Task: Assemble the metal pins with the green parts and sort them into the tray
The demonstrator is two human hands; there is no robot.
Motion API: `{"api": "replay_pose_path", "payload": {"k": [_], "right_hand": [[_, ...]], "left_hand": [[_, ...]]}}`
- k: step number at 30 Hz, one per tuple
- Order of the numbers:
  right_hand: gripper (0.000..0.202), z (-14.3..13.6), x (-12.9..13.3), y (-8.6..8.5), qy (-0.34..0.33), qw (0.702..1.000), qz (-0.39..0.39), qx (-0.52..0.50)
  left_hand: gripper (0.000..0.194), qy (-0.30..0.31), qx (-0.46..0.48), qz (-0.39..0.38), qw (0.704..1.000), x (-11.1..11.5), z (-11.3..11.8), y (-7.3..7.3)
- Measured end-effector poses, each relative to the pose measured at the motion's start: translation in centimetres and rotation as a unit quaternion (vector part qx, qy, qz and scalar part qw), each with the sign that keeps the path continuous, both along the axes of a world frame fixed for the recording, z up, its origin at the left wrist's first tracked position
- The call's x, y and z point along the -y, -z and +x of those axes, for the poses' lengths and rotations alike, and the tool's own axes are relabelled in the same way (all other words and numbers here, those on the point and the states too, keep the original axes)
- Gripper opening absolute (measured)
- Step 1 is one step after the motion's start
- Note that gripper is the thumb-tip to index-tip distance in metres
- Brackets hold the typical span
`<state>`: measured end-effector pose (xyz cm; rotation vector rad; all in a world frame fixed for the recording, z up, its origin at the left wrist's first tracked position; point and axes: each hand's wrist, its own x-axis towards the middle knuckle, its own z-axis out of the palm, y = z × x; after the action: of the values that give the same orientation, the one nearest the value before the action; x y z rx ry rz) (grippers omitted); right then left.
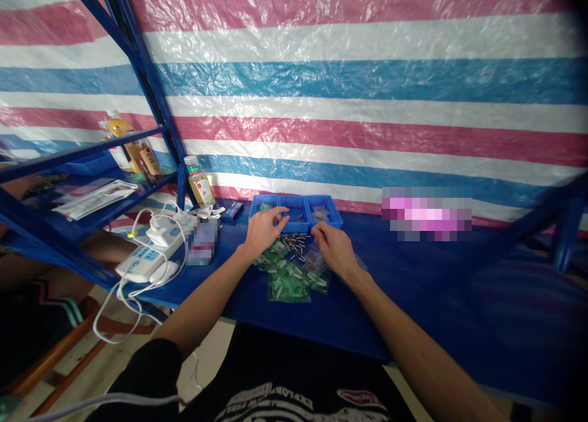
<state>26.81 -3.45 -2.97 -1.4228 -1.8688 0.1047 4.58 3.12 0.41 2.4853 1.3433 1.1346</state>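
Note:
My left hand is over the left and middle compartments of a blue divided tray, thumb and forefinger curved with a gap between them. A tiny item may be at its fingertips, too small to name. Beside the tray's right part, my right hand is closed in a pinch; what it holds, if anything, is hidden. Between the hands lies a pile of small dark metal pieces. Green plastic packets spread in front of it. Clear bags lie by my right hand.
White power strips with cables and a bottle stand at the left, near a blue metal shelf. A small dark box sits left of the tray. Striped sheeting hangs behind the blue table.

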Motion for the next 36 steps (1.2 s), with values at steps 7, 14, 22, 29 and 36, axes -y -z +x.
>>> {"api": "replay_pose_path", "payload": {"k": [7,14,22,29,36], "right_hand": [[0.014,0.1,-0.6,1.2,-0.111,0.989,-0.022,0.091],[0.011,-0.7,0.0,0.9,-0.103,0.982,-0.064,0.146],[0.003,-0.9,0.0,1.0,-0.084,0.983,-0.079,0.143],[0.003,-1.1,0.0,1.0,-0.042,0.989,-0.089,0.113],[0.007,-1.9,0.3,1.3,0.002,0.994,-0.081,0.076]], "left_hand": [[0.026,0.135,-0.060,-0.033,0.989,1.2,-1.1,0.7],[0.029,0.160,-0.072,-0.051,0.983,1.8,-0.7,0.6],[0.029,0.168,-0.065,-0.052,0.982,1.9,-0.8,0.7],[0.028,0.169,-0.071,-0.052,0.982,1.7,-0.8,0.9],[0.029,0.179,-0.071,-0.056,0.980,1.7,-0.8,1.0]]}}
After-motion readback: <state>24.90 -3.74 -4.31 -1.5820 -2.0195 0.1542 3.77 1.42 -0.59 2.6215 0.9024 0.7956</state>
